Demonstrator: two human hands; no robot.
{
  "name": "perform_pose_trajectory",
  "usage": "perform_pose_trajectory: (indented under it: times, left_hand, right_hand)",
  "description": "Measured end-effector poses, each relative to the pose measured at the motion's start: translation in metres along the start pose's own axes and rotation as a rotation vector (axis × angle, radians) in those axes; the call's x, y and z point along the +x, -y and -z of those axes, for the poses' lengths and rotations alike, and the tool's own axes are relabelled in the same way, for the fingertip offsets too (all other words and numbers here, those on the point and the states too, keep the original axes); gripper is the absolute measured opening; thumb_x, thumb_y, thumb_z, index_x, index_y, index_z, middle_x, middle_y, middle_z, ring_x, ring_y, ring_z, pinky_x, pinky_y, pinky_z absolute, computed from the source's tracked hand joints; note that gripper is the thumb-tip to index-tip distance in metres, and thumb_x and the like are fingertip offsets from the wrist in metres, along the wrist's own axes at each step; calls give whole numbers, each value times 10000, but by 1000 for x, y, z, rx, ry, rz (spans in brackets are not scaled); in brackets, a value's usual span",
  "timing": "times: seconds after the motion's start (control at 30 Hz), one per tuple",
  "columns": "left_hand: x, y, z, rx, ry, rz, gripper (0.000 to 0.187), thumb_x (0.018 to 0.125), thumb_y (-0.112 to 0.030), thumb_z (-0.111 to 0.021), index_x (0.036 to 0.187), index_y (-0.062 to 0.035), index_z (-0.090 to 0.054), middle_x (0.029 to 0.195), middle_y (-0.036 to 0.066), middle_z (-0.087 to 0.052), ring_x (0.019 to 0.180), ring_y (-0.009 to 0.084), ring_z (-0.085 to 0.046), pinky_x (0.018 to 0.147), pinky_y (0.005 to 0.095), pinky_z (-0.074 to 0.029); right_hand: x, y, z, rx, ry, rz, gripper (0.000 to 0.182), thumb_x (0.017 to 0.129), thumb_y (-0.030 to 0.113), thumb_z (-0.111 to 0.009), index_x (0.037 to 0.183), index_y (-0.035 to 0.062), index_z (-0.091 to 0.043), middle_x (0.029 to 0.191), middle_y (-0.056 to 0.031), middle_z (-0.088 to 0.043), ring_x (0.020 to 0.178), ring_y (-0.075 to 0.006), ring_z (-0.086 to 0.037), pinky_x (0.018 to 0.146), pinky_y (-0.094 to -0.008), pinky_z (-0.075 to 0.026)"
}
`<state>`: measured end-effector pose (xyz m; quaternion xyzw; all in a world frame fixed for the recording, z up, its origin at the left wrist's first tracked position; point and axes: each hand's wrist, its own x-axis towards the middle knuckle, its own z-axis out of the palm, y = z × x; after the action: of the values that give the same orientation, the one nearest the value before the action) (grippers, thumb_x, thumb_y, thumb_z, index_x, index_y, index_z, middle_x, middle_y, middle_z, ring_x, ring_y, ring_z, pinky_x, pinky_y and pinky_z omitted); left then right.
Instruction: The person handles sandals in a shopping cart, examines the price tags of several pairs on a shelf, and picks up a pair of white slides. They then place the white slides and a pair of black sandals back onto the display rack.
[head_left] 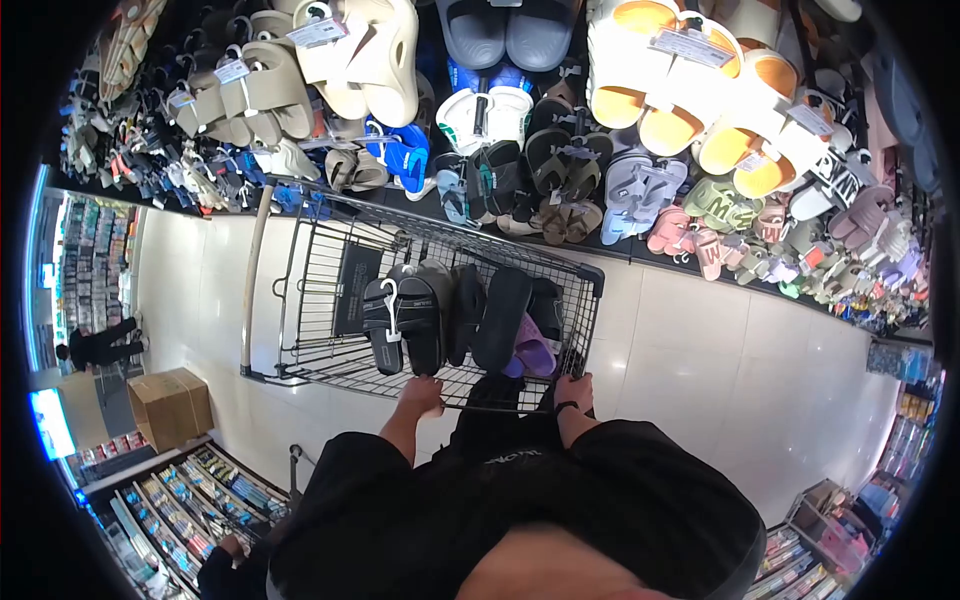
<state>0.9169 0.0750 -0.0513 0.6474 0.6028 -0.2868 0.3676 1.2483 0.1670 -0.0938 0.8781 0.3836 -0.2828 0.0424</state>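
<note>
A wire shopping cart [330, 250] stands side-on in front of my body. My left hand [421, 394] is closed on the near rim of the cart, just below a pair of black slides [425, 325] with a white hanger. My right hand [574, 391] is closed on the cart's near right corner, with a dark band on the wrist. Inside the cart, more dark slippers [502, 318] stand upright beside a purple pair [534, 352]. The cart's handle [256, 275] is at its left end.
Racks of hanging slippers [480, 115] run along the far side. A cardboard box [170, 408] sits at the left, near a person in dark clothes [100, 346]. Another person's hand [232, 546] shows at the lower left by a goods shelf [190, 500]. Pale tiled floor [700, 350] extends rightward.
</note>
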Motion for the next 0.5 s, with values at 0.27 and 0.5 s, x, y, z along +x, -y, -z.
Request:
perform_pose_trajectory:
  times: [0.27,0.5]
  left_hand:
    - [-3,-8,9,57,17,63,403,724,-319,-657,1031,-59,-670,1100,116,-658,1114,276,-575,886,403,-515]
    - [-5,-17,18,148,46,76,369,763,-318,-617,1039,-81,-675,1071,113,-661,1105,267,-578,864,398,-514]
  right_hand:
    - [-2,5,5,6,10,-24,345,777,271,-554,1019,26,-539,967,-229,-655,927,-427,-640,790,-533,-503]
    - [4,3,9,69,77,1,333,771,261,-570,1000,22,-536,985,-208,-643,946,-421,-633,791,-531,-503]
